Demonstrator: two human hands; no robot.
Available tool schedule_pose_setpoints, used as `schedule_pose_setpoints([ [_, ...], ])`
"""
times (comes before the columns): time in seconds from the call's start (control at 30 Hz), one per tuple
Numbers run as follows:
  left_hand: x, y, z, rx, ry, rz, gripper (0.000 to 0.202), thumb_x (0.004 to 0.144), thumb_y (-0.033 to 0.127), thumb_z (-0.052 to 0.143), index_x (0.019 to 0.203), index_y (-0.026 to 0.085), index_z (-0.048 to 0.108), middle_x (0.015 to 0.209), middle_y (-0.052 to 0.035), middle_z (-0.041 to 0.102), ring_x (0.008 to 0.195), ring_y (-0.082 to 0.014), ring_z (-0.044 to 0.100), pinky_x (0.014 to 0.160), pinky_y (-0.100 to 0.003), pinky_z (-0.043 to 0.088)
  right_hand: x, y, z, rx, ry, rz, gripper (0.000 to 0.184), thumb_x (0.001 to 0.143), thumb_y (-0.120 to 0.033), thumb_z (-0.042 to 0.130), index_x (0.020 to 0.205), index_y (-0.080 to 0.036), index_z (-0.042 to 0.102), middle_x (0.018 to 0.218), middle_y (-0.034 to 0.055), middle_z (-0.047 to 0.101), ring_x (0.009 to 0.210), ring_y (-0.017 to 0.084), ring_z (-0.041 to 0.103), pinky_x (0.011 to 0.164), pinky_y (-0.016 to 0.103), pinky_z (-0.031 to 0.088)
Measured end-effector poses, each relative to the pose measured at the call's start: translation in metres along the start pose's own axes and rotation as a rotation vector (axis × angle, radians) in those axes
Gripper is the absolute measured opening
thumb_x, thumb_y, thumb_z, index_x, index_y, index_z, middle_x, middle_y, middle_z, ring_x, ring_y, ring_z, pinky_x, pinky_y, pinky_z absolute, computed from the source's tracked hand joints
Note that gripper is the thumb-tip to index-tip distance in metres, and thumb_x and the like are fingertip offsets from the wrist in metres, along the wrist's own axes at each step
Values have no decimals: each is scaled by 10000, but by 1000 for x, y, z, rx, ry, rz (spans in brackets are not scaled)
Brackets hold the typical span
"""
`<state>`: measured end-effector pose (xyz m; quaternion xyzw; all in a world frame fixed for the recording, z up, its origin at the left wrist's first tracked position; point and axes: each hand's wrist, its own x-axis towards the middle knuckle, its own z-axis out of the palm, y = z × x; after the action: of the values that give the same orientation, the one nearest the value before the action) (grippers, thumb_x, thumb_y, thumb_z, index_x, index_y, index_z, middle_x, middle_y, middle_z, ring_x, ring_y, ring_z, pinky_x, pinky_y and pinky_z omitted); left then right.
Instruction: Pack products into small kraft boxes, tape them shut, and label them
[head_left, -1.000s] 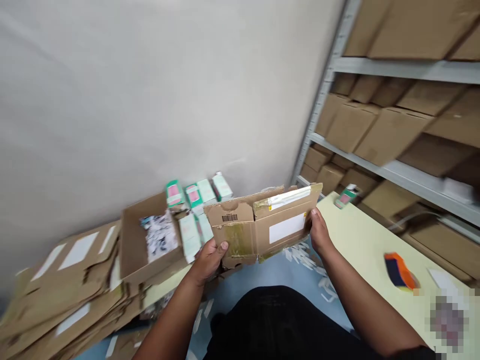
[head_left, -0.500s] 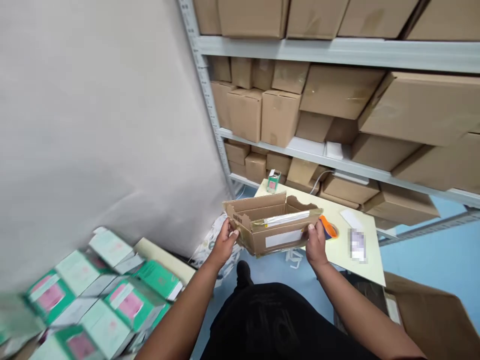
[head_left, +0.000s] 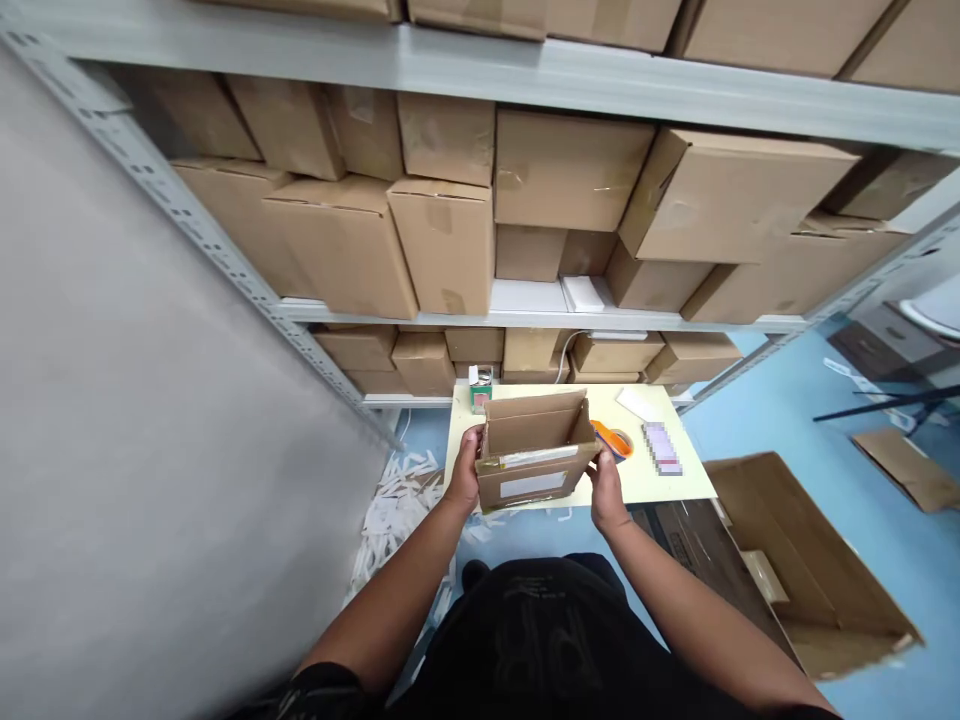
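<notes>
Between my two hands is an open-topped cardboard box (head_left: 536,487), brown, with a white label and clear tape along its front. My left hand (head_left: 465,470) grips its left end, and my right hand (head_left: 606,487) grips its right end. The box is held at the front edge of a pale yellow table (head_left: 679,487); whether it touches the tabletop I cannot tell. Just beyond my right hand sits an orange and blue tape dispenser (head_left: 613,440). A small green box (head_left: 480,390) stands at the table's back left corner.
Metal shelving (head_left: 420,318) packed with cardboard boxes (head_left: 574,170) rises behind the table. White paper strips (head_left: 397,510) litter the floor at left, beside a grey wall (head_left: 150,480). A large open carton (head_left: 817,540) stands on the right. A blurred-out item (head_left: 661,448) lies on the table.
My view has swung right, so the green-and-white boxes at lower left are out of sight. The box remains in both hands, now over the table's front edge and turned to show more of its inside.
</notes>
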<state>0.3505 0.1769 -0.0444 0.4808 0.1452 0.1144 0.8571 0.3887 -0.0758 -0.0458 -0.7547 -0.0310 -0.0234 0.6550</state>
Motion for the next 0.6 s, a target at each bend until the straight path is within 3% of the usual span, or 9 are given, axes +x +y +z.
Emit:
schedule_pose_setpoints([
  [0.1,19,-4,-4,165,-126,59,540,939,636,556,1291,228,595,1341,-77,657,1285,-250,588,1108,-390,437,15,6,-11,152,-24,224,723,979,-736,190,1383,-260,555,1189,115,684,1062,272,649,811,377,538],
  [0.23,37,-19,1,349,-211,-13,563,866,564,689,1283,201,581,1328,-119,658,1260,-277,600,1085,-425,459,42,17,-29,74,-73,329,612,891,-758,471,1192,-250,630,1031,78,702,955,262,655,763,353,536],
  [0.33,48,-35,7,457,-177,-55,530,869,487,669,1300,195,569,1328,-123,659,1224,-277,623,1024,-421,504,61,32,-37,4,-76,350,498,787,-660,685,1059,-249,611,915,36,650,832,235,623,722,345,520],
  [0.43,55,-50,8,669,-116,-29,542,857,363,642,1366,197,559,1336,-115,646,1220,-270,616,981,-405,522,75,48,-41,-75,-140,323,467,740,-575,754,1024,-247,582,824,-2,565,743,207,555,663,328,485],
  [0.6,60,-59,10,1077,-29,215,687,786,202,652,1459,225,513,1447,-122,537,1122,-238,603,985,-413,505,95,70,-45,-178,-163,160,359,739,-487,750,845,-249,503,784,-24,499,736,184,499,697,324,470],
])
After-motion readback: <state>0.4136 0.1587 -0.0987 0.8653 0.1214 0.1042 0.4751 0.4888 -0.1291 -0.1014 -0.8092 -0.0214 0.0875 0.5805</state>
